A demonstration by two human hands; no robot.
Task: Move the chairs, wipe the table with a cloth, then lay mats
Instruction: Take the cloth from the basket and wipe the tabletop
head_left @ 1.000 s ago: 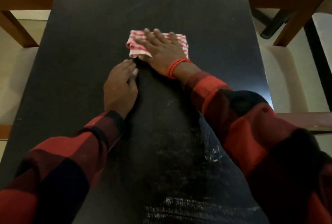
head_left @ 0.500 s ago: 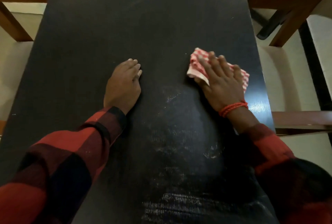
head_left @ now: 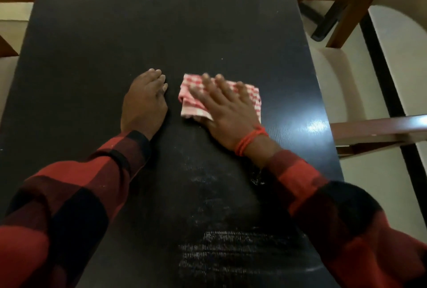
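Our right hand (head_left: 227, 107) flat, fingers straight, pressing cloth (head_left: 250, 95); left hand (head_left: 143, 105) flat on table (head_left: 161, 22). Risk: cloth bunches, we miss streaks.

Cloth (head_left: 250, 96) under right hand (head_left: 227, 112) back from table's right edge toward centre.

The scene is dim and warm-toned; a bright glare patch sits on the dark table (head_left: 318, 125) near its right edge; the right hand (head_left: 227, 112) shows motion blur at its fingertips; wide-angle distortion bows the table's edges.
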